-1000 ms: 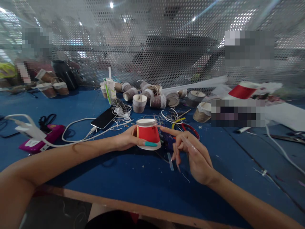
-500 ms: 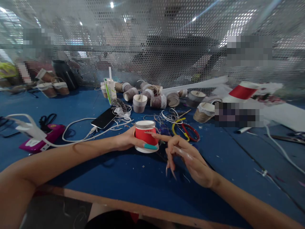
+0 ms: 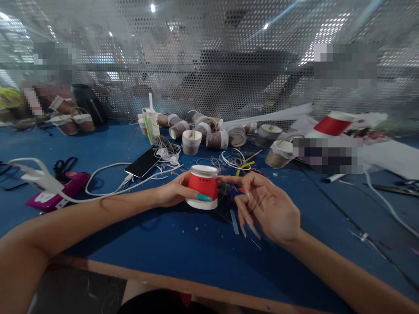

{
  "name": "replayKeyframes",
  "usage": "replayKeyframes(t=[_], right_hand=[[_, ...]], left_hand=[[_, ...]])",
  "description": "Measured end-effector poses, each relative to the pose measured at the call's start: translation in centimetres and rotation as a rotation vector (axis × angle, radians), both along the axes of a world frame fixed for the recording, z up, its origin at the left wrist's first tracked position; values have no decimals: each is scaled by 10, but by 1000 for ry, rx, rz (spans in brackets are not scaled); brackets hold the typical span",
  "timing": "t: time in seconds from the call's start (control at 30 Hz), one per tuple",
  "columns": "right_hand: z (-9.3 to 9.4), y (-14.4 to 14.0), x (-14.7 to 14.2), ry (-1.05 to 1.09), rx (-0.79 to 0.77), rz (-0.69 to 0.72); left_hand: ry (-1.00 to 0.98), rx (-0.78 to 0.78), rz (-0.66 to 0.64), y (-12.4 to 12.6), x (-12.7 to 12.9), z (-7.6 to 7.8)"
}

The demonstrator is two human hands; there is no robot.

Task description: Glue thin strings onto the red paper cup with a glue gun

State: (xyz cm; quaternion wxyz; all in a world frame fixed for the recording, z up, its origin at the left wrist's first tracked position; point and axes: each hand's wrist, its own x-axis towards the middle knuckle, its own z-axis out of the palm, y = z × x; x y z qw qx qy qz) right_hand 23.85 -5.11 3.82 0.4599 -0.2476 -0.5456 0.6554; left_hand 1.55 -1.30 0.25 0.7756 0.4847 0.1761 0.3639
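My left hand (image 3: 175,188) is wrapped round a red-and-white paper cup (image 3: 203,185), its thumb with a long teal nail across the front. The cup is held over the table with its narrower end up, and a short line of dark lettering shows near the top of the red band. My right hand (image 3: 266,207) is just right of the cup, fingers apart and holding nothing visible. Its index fingertip reaches the cup's right side; whether it touches, I cannot tell. Partly hidden behind this hand lie a dark blue-purple object (image 3: 231,192) and a translucent strip (image 3: 235,221).
Several twine-wrapped cups (image 3: 191,143) stand and lie along the back. A phone (image 3: 142,163), a white cable (image 3: 108,165) and a magenta power strip (image 3: 65,187) are on the left. Scissors (image 3: 393,189) and another red-and-white cup (image 3: 334,125) are on the right.
The cup has turned, bringing the lettering into view, and shifted slightly right. My right index finger has moved off the cup's front to its right side, and that hand has rolled, showing more palm.
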Motion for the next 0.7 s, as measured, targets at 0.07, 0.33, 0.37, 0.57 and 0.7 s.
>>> replayKeyframes(t=[0.07,0.33,0.37,0.57,0.7], right_hand=[[1,0,-1,1,-8,-30],[4,12,8,-113,123,-90],[5,16,12,-152,178,-148],[13,40,34,-941,528,-500],[12,37,39,-1315,756,-399]], left_hand=[[0,-23,20,0,2,1],[50,-31,128,-1,3,0],[49,-26,110,-1,2,1],[38,25,103,-3,1,2],[30,29,275,0,3,0]])
